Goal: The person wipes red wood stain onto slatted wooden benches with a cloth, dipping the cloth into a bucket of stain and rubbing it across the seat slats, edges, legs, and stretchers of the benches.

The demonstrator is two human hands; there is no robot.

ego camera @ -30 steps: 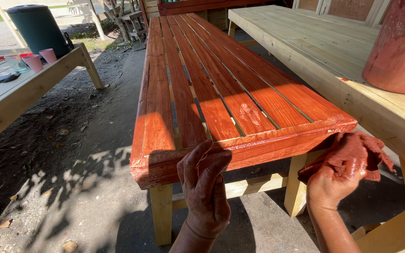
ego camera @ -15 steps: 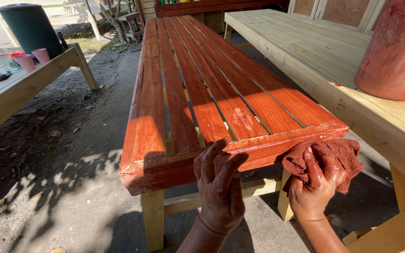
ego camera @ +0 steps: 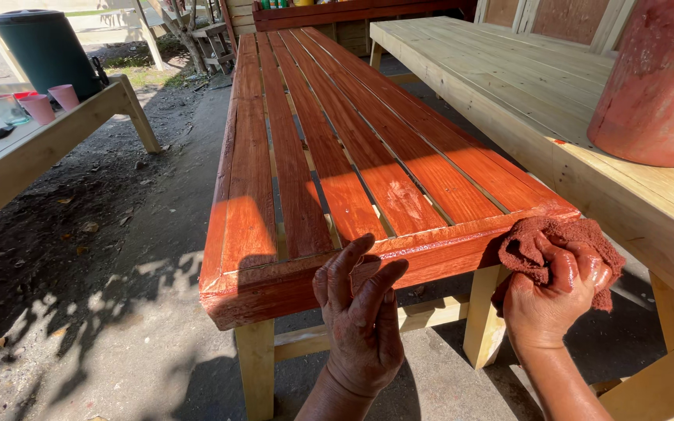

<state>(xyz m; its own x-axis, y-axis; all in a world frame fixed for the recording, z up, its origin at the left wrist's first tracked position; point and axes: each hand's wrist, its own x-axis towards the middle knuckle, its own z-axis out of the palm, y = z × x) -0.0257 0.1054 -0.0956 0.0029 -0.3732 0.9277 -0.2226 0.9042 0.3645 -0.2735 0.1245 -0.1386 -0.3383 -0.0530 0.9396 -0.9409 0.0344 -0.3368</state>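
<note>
Left hand (ego camera: 362,316): fingers spread, holding nothing, raised just before the near end edge of the long red-stained slatted wooden worktop (ego camera: 313,148). Right hand (ego camera: 546,300): grip pinched round a crumpled red-brown stained rag (ego camera: 544,238), pressed against the worktop's near right corner (stain glossy there). Right: pale unstained plank worktop (ego camera: 509,78) bearing a stain-smeared red bucket (ego camera: 657,86). Far left: dark green bin (ego camera: 44,47), pink cups (ego camera: 52,101).

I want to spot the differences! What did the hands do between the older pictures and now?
The right hand carried its red-stained rag in from beside the stained tabletop up to its near right corner. The left hand rose to the table's front edge, fingers spread. Nothing was picked up or dropped. The bare wooden table and the stained bucket stayed put.
</note>
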